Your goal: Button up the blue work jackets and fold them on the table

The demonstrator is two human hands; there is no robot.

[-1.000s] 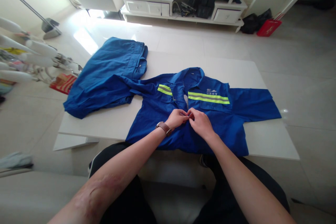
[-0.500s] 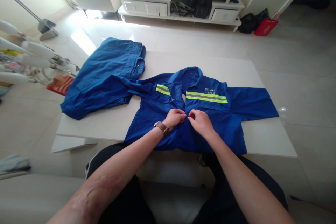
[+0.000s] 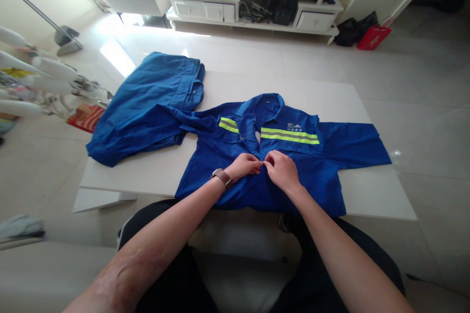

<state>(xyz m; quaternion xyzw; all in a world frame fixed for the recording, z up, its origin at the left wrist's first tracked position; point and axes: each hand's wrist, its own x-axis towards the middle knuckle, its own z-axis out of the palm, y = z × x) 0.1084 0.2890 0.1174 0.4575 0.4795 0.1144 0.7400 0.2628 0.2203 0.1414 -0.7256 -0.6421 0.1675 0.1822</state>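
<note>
A blue work jacket (image 3: 301, 176) with yellow-green and grey reflective strips lies front side up, its collar pointing away from me. My left hand (image 3: 247, 165), with a brown-strapped watch on the wrist, pinches the front edge at mid-chest. Facing it, my right hand (image 3: 281, 170) pinches the other front edge, and the fingertips of both hands nearly meet. Whether a button sits between them is too small to make out. Above the hands the front gapes open to the collar. One sleeve stretches right; the other lies left, against folded blue trousers (image 3: 154, 78).
The white table (image 3: 370, 195) stands right before my knees. At left are a rack with white rolls (image 3: 55, 66) and a red striped bag (image 3: 86, 117). Beyond the tiled floor stand a white TV cabinet (image 3: 205, 10) and a red bag (image 3: 374, 37).
My hands stay at the jacket's front, their fingertips drawn slightly closer together. My left wrist has shifted a little to the left. The jacket lies as before.
</note>
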